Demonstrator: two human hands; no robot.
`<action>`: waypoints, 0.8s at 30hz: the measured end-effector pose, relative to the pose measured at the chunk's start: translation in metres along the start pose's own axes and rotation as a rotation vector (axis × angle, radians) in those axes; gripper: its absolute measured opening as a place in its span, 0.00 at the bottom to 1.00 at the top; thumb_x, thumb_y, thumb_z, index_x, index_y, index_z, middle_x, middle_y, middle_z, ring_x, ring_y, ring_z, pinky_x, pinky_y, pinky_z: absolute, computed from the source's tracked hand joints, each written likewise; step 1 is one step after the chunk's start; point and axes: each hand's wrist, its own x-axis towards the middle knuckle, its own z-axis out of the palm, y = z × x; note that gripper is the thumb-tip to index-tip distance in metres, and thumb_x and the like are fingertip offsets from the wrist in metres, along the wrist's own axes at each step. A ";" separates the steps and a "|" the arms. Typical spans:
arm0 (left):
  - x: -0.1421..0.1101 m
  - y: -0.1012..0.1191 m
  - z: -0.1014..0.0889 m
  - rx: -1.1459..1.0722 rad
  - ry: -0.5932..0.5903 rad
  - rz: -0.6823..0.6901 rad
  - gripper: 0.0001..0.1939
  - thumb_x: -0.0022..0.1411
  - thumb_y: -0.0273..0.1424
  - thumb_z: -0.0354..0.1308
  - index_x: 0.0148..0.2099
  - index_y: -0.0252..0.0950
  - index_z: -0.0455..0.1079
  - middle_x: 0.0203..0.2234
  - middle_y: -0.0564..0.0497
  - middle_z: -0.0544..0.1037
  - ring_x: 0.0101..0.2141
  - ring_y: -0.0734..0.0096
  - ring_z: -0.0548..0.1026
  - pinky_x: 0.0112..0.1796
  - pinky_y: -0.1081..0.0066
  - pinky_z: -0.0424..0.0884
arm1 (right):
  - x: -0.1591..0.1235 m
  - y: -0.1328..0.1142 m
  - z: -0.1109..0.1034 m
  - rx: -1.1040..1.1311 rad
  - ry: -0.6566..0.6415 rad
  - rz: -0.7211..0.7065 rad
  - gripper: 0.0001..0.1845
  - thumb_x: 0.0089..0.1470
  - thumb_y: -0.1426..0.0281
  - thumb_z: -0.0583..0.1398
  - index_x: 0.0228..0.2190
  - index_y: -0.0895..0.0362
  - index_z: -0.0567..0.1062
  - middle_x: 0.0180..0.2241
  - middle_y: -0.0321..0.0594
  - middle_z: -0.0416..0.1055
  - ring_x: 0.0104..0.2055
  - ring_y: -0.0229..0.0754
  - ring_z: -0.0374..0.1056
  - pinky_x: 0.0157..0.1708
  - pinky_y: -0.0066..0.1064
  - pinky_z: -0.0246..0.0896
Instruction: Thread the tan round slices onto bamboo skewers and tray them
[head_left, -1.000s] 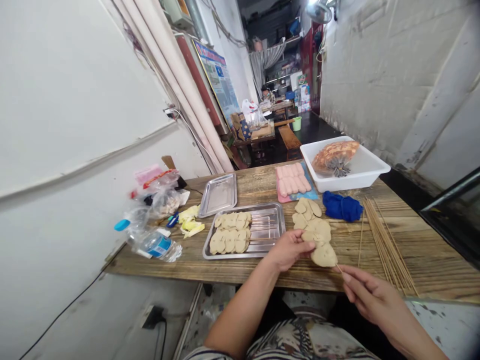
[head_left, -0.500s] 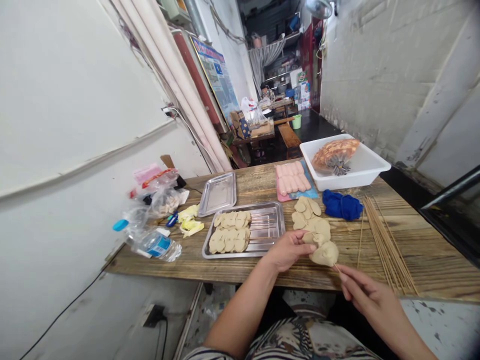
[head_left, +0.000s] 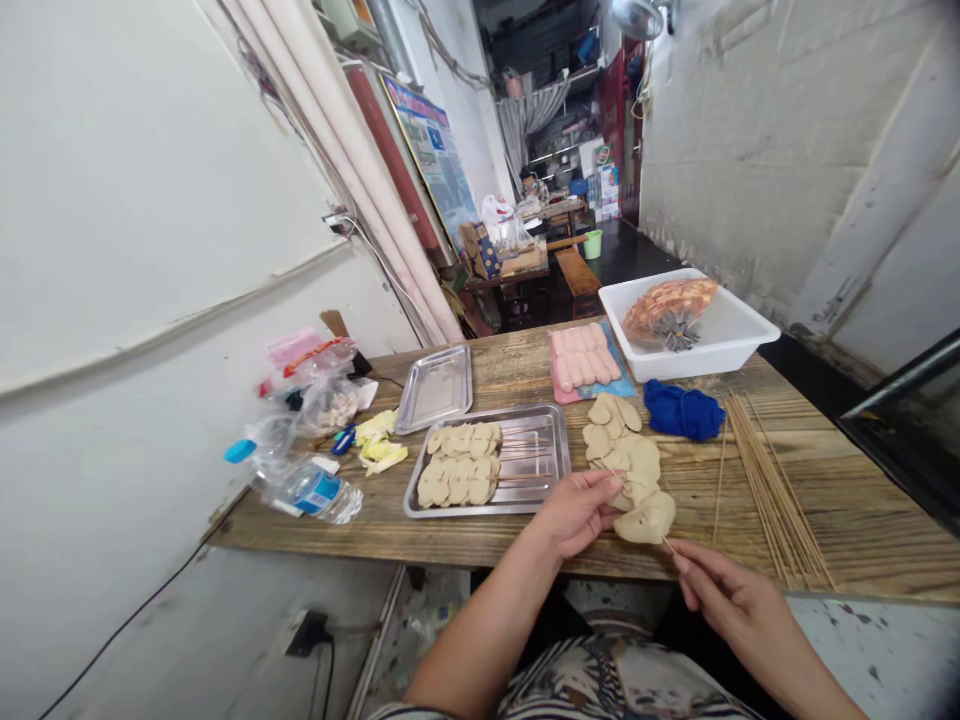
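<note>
My right hand [head_left: 716,585] pinches the lower end of a thin wooden skewer [head_left: 670,545]. Pale beige round slices [head_left: 646,520] are threaded along it. At the upper end, my left hand [head_left: 581,512] is closed on a slice with thumb and fingers; the skewer's tip is hard to make out there. Just beyond lie more loose beige slices [head_left: 615,430] in an overlapping pile on the wooden table. To the left, a metal tray [head_left: 536,498] holds finished-looking skewers of the same slices [head_left: 459,480], in two rows with their sticks pointing right.
Bare skewers [head_left: 772,490] lie at the right beside a blue cloth [head_left: 684,410]. Behind are a pack of pink sausages [head_left: 585,357] and a white tub [head_left: 701,362]. A second metal tray [head_left: 437,388], yellow scraps [head_left: 381,445] and a water bottle [head_left: 322,492] stand left.
My left hand has turned slightly and shifted down around the slice. The threaded slices have tilted and moved a little down and left; my right hand sits slightly lower.
</note>
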 end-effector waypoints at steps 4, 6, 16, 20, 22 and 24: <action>-0.003 -0.006 0.007 -0.011 0.051 0.057 0.19 0.44 0.30 0.66 0.41 0.29 0.72 0.31 0.45 0.77 0.29 0.74 0.74 0.34 0.72 0.70 | 0.000 0.005 0.000 -0.018 0.002 -0.001 0.23 0.54 0.59 0.52 0.42 0.61 0.75 0.17 0.33 0.65 0.22 0.37 0.63 0.26 0.27 0.59; -0.003 -0.011 0.009 -0.026 0.100 0.084 0.21 0.41 0.29 0.68 0.40 0.29 0.72 0.31 0.45 0.77 0.30 0.73 0.73 0.34 0.72 0.70 | -0.001 0.006 0.000 -0.019 0.001 -0.002 0.23 0.54 0.59 0.52 0.42 0.61 0.75 0.17 0.33 0.65 0.22 0.37 0.62 0.26 0.27 0.59; 0.002 -0.002 0.008 -0.056 0.088 0.077 0.22 0.44 0.33 0.66 0.43 0.32 0.71 0.36 0.43 0.76 0.33 0.71 0.74 0.38 0.70 0.68 | 0.000 -0.008 -0.005 0.088 0.074 0.036 0.19 0.49 0.59 0.57 0.38 0.58 0.77 0.16 0.32 0.65 0.21 0.37 0.61 0.23 0.27 0.57; 0.007 0.012 0.004 0.111 0.243 0.280 0.17 0.48 0.35 0.62 0.42 0.33 0.71 0.40 0.42 0.75 0.39 0.67 0.73 0.43 0.66 0.66 | 0.000 -0.001 -0.016 0.207 0.211 0.148 0.23 0.48 0.56 0.58 0.41 0.58 0.74 0.18 0.31 0.64 0.18 0.34 0.56 0.18 0.26 0.52; 0.011 0.015 0.002 0.353 0.294 0.370 0.15 0.50 0.34 0.60 0.40 0.33 0.72 0.37 0.43 0.76 0.38 0.65 0.73 0.42 0.65 0.66 | 0.001 0.003 -0.021 0.306 0.251 0.221 0.25 0.47 0.55 0.58 0.43 0.59 0.72 0.19 0.30 0.61 0.16 0.31 0.52 0.15 0.24 0.45; 0.016 0.014 0.000 0.649 0.324 0.421 0.13 0.51 0.34 0.58 0.39 0.34 0.73 0.35 0.45 0.77 0.35 0.65 0.73 0.41 0.65 0.66 | 0.001 0.004 -0.025 0.394 0.244 0.261 0.27 0.46 0.53 0.59 0.42 0.59 0.71 0.19 0.29 0.60 0.16 0.29 0.49 0.14 0.22 0.41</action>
